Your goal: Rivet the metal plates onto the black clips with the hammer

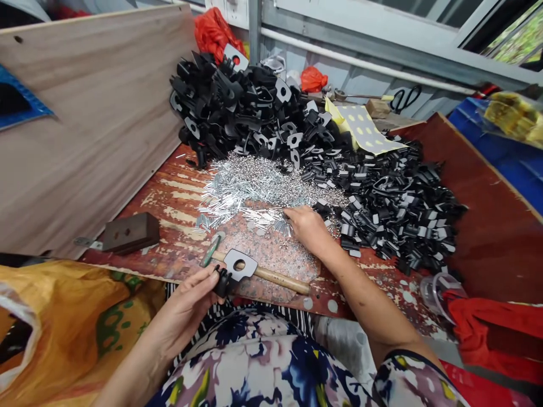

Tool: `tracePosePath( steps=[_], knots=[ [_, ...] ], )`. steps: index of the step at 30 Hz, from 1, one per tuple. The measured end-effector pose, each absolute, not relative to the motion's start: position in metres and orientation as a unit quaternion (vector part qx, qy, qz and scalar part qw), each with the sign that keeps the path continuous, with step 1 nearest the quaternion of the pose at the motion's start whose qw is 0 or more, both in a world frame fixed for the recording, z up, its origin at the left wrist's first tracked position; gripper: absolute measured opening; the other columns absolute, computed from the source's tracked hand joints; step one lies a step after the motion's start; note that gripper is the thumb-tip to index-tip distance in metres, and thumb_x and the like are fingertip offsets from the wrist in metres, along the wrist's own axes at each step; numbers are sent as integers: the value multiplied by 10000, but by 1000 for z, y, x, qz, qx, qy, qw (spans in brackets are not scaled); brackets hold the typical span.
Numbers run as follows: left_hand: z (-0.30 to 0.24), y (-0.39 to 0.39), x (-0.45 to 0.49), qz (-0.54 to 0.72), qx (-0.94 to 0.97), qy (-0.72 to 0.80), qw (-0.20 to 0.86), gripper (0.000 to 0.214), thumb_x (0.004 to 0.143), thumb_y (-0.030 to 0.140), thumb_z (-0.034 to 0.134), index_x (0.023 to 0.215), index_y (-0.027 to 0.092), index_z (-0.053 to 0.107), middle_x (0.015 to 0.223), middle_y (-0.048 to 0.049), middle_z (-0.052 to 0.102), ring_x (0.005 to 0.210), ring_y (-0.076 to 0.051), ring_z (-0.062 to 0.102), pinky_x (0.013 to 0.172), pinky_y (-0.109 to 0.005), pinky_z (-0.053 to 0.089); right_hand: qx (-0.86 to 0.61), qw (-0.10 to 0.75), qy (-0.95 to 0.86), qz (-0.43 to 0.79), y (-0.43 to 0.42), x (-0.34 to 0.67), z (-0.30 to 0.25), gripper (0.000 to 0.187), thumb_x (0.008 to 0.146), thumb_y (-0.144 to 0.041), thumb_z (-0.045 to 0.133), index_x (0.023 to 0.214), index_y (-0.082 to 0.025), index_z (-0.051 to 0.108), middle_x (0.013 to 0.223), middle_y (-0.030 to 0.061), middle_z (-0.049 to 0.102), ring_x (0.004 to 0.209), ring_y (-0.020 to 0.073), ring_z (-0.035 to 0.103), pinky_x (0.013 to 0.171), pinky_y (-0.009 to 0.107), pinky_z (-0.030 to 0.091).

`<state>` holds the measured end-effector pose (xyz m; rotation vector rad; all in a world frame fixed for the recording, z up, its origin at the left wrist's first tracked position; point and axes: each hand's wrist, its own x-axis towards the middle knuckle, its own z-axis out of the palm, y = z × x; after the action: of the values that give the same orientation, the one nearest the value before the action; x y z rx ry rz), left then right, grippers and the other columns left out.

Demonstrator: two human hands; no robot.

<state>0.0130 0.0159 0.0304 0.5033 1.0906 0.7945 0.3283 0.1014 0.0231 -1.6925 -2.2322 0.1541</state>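
Observation:
My left hand (195, 294) is closed on a black plastic clip (223, 281) with a flat grey plate (241, 264) that has a round hole. Under that plate lies a hammer (282, 279) with a wooden handle and a green head. My right hand (307, 226) reaches to the near right edge of a heap of small metal pins (263, 183). Its fingertips are pinched together at some loose pins (265, 217); whether a pin is between them I cannot make out.
Black clips with grey plates (237, 102) are piled at the back left. Smaller black parts (394, 209) spread on the right under a yellow-edged sticker sheet (367, 127). A dark metal block (131, 233) sits at left. Scissors (405, 99) lie behind. Boards (97, 113) wall the sides.

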Motion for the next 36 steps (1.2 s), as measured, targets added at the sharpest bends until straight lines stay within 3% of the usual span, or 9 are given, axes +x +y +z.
tracePosePath(
  steps=[7, 11, 18, 21, 25, 28, 30, 32, 36],
  knots=[
    [31, 20, 32, 352, 322, 455, 752, 263, 716, 411, 903, 792, 176, 812, 966, -61, 646, 747, -141, 554, 611, -234, 526, -583, 401, -700, 96, 64, 302, 37, 278, 929, -173, 555, 1047, -306, 770, 1041, 12, 765, 1000, 210, 700, 1022, 475, 529],
    [39, 24, 55, 357, 324, 414, 772, 251, 733, 410, 883, 820, 184, 815, 973, -58, 638, 744, -148, 586, 671, -283, 563, -550, 415, -706, 164, 30, 257, 40, 249, 917, -205, 597, 1002, -360, 773, 922, -35, 784, 885, 214, 722, 1153, 606, 395],
    [44, 25, 62, 369, 348, 390, 769, 266, 745, 436, 862, 781, 180, 801, 839, -25, 594, 681, -125, 577, 613, -238, 538, -519, 454, -706, 160, 12, 234, 32, 317, 923, -159, 561, 1057, -376, 750, 909, -35, 781, 878, 223, 726, 1191, 644, 312],
    [39, 24, 58, 380, 368, 405, 745, 291, 745, 457, 855, 785, 173, 803, 947, -46, 603, 673, -115, 571, 585, -226, 538, -517, 442, -712, 172, 5, 227, 29, 324, 923, -164, 549, 1103, -362, 733, 923, -10, 775, 901, 241, 717, 1167, 632, 351],
    [32, 24, 47, 389, 415, 424, 705, 286, 755, 455, 844, 806, 175, 812, 1383, -105, 529, 712, -115, 585, 569, -246, 559, -507, 456, -671, 292, -2, 219, 25, 284, 940, -206, 546, 1124, -336, 718, 976, 5, 773, 900, 222, 710, 1142, 552, 413],
    [28, 25, 36, 379, 449, 425, 689, 228, 815, 408, 798, 807, 180, 815, 1462, -114, 512, 689, -111, 568, 568, -259, 539, -473, 407, -699, 350, 6, 228, 27, 289, 945, -219, 564, 1165, -326, 717, 1009, 0, 783, 942, 212, 710, 1082, 496, 453],
    [26, 26, 29, 381, 438, 433, 689, 194, 810, 379, 804, 809, 185, 813, 1156, -102, 671, 641, -113, 535, 571, -248, 499, -481, 358, -744, 296, 21, 240, 28, 258, 968, -223, 562, 1126, -333, 734, 960, -8, 781, 901, 210, 692, 1003, 473, 466],
    [25, 27, 24, 394, 412, 450, 688, 179, 776, 364, 831, 795, 188, 804, 833, -41, 659, 614, -121, 517, 585, -239, 463, -525, 297, -778, 174, 39, 254, 28, 202, 986, -236, 572, 1044, -320, 747, 928, 9, 765, 890, 225, 652, 954, 469, 436],
    [26, 30, 20, 405, 411, 479, 662, 185, 749, 378, 835, 778, 201, 794, 790, -22, 628, 650, -153, 524, 603, -261, 447, -567, 164, -806, 47, 68, 269, 21, 132, 958, -220, 618, 862, -222, 709, 902, 77, 711, 929, 256, 573, 885, 423, 378]
  ],
)
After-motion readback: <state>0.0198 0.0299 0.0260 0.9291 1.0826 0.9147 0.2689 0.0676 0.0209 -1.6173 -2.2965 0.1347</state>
